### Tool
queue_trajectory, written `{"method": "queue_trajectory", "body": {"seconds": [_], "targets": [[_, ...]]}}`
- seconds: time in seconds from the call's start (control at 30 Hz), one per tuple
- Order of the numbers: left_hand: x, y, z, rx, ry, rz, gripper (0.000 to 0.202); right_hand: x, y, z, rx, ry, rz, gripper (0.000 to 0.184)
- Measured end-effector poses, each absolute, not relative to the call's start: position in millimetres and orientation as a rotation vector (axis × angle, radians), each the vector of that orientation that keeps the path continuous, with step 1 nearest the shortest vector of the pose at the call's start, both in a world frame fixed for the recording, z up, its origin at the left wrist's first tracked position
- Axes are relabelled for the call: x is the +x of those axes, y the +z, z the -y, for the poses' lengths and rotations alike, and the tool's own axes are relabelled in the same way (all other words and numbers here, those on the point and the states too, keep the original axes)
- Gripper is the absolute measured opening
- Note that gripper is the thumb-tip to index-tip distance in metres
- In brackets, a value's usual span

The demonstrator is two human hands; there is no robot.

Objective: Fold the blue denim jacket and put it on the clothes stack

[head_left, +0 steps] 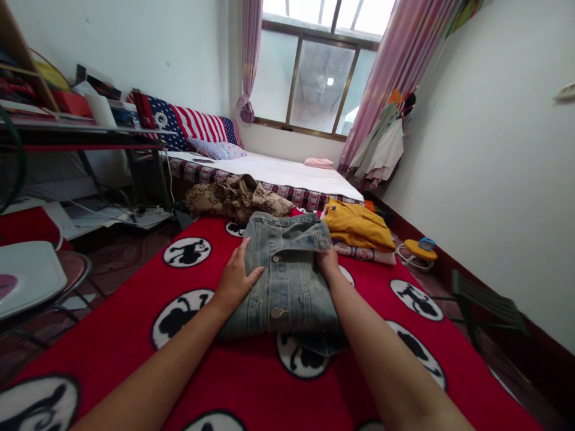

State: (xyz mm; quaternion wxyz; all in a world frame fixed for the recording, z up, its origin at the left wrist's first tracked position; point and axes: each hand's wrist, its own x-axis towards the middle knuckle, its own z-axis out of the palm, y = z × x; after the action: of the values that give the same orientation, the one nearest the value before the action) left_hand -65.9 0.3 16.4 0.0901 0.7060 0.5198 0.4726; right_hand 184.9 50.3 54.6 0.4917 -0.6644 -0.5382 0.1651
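A folded blue-grey denim jacket (291,281) lies in front of me on a red blanket (126,335) with black-and-white round animal prints. Its buttons run down the middle, and the collar is at the far end. My left hand (238,272) rests along the jacket's left side, thumb and fingers apart. At the upper right corner, my right hand (327,260) grips the jacket's edge by the collar; its fingertips are hidden by the cloth.
Behind the jacket lies a crumpled brown patterned garment (238,197). Folded yellow clothing (357,224) sits to its right. A white-topped bed (274,170) stands below the window. At left are a cluttered desk (90,127) and a chair (31,275); a dark folding stool (485,302) is at right.
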Motion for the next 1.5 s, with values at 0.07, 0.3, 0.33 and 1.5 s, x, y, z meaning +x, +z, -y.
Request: {"method": "queue_trajectory", "body": {"seconds": [0.07,0.3,0.33,1.5], "targets": [[-66.1,15.8,-0.6,2.082,1.402,-1.569,0.074,181.1,59.2,-45.7,-1.733,0.335,1.276,0.036],[-66.2,17.6,2.2,2.102,1.327,-1.645,0.06,150.8,110.5,-19.2,-1.59,-0.2,1.74,0.044],[-66.2,17.9,2.2,2.106,1.326,-1.648,0.059,146.2,111.1,-18.6,-1.541,-0.227,1.818,0.044],[-61.8,9.2,-72.8,2.06,1.181,-1.941,0.045,153.6,43.3,-29.9,-1.756,0.098,1.881,0.038]]}}
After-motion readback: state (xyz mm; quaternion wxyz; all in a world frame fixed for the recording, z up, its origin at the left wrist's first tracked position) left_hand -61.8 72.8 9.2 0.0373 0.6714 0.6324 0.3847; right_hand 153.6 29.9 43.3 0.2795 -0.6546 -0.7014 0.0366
